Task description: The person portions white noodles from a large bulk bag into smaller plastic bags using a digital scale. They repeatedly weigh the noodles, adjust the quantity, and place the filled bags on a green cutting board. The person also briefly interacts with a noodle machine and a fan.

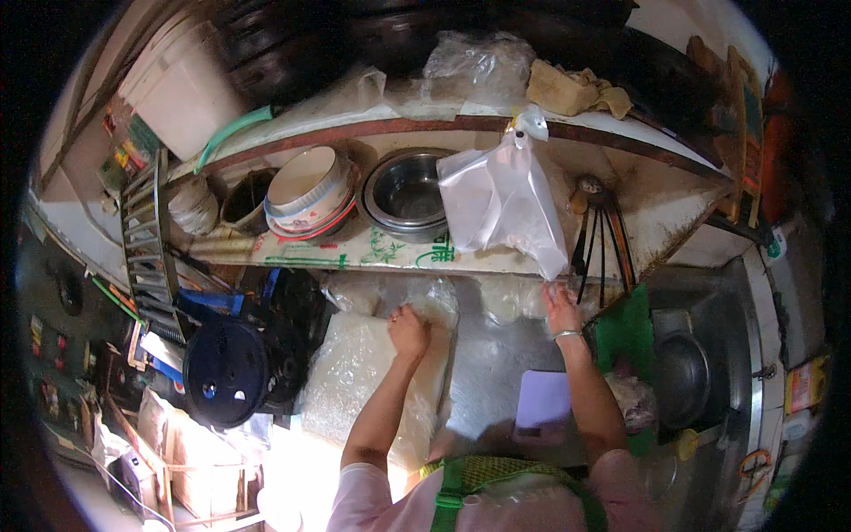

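Note:
My left hand (407, 330), fingers bent, rests on the far end of a large clear plastic bag (359, 372) with pale contents, lying on the metal worktop (488, 352). Whether its fingers grip the plastic cannot be told. My right hand (562, 309), with a bangle at the wrist, reaches to clear plastic bags (510, 298) under the shelf edge; its fingertips are blurred, and a hold cannot be made out. Just above it hangs a bundle of thin white plastic bags (505, 199). A pale purple flat object (542, 405) lies near my right forearm.
The shelf (359, 256) above the worktop bears steel bowls (409, 196), patterned enamel-like bowls (309, 186) and a lidless dark-lined container (247, 203). Dark rods (602, 246) hang at its right. A round black lid (226, 369) stands left; a green board (625, 332) and a metal basin (681, 379) lie right.

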{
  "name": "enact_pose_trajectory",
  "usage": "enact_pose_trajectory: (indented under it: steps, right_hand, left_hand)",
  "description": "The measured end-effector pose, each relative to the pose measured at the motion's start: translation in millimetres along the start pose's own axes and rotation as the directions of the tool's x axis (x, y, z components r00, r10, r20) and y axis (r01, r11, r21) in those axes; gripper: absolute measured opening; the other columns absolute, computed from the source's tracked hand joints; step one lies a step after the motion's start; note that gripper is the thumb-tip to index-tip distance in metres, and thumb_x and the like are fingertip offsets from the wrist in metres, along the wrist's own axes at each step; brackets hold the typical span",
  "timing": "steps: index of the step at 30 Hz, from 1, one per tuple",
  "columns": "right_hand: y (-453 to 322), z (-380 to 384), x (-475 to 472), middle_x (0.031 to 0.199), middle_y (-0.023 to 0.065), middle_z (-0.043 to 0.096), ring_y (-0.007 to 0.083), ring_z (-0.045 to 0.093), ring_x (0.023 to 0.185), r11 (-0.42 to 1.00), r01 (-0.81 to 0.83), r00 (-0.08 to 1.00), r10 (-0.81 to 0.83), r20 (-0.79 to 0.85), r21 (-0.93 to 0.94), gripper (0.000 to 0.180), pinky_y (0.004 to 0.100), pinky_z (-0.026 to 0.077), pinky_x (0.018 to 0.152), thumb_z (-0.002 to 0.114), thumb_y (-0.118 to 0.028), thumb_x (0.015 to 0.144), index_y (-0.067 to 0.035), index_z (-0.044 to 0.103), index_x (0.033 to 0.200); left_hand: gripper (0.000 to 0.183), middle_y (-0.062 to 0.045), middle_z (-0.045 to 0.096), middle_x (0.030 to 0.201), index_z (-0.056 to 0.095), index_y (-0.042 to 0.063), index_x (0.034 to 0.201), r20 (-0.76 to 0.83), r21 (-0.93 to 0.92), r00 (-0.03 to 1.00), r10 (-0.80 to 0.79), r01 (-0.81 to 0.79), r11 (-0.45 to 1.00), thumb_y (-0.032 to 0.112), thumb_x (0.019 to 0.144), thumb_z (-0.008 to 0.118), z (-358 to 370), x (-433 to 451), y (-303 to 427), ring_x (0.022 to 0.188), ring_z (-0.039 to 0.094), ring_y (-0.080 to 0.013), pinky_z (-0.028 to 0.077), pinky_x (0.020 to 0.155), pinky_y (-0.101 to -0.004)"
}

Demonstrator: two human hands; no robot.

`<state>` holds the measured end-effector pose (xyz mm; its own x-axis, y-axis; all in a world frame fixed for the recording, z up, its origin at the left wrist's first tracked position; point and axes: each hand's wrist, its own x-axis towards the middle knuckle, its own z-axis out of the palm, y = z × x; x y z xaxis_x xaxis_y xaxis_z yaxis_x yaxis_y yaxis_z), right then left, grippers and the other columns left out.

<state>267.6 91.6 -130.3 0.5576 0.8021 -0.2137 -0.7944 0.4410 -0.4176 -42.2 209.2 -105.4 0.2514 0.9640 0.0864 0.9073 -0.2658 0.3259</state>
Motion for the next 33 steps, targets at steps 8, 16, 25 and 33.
enact_pose_trajectory:
  steps: [8,16,25,33]
  right_hand:
    - [84,21,-43,0.100,0.0065,0.049,0.0152,0.056,0.080,0.662,0.115,0.992,-0.112,0.054,-0.741,0.034,0.0293,0.048,0.067,0.057,-0.006,0.080,-0.010,0.044,0.112]
    - [188,84,-18,0.117,0.0182,0.041,0.0321,0.037,0.111,-0.265,0.448,0.890,0.219,0.400,-0.854,0.071,0.0425,0.031,0.093,0.070,-0.024,0.069,-0.014,0.034,0.128]
    - [201,32,52,0.100,0.0165,0.059,0.0293,0.057,0.091,-0.124,0.416,0.661,0.722,0.206,-0.901,0.043,0.0373,0.045,0.081,0.065,-0.011,0.067,-0.006,0.055,0.109]
    - [197,64,46,0.103,0.0177,0.058,0.0293,0.055,0.095,-0.290,0.259,0.942,0.286,0.175,-0.921,0.044,0.0400,0.042,0.082,0.056,-0.037,0.076,-0.005,0.056,0.107]
  left_hand:
    - [0.047,-0.015,0.061,0.094,0.057,0.002,0.095,0.316,-0.016,0.944,-0.095,0.106,0.994,0.046,0.077,0.055,43,49,-46,0.079,0.059,-0.0269,0.044,0.076,-0.0374]
    - [0.011,-0.002,0.047,0.065,0.043,0.007,0.081,0.298,-0.953,0.926,-0.234,0.302,-0.017,0.011,0.088,0.051,12,13,-19,0.056,0.051,-0.0132,0.046,0.051,-0.0261]
    - [0.025,-0.010,0.055,0.078,0.045,0.001,0.104,-0.174,-0.700,0.980,-0.100,-0.052,0.712,-0.003,0.080,0.042,-3,17,-31,0.062,0.053,-0.0146,0.044,0.056,-0.0259]
    - [0.047,-0.011,0.054,0.109,0.051,0.012,0.110,0.042,0.188,0.985,0.166,-0.171,0.967,0.030,0.069,0.066,32,50,-13,0.101,0.051,-0.0321,0.043,0.082,-0.0426]
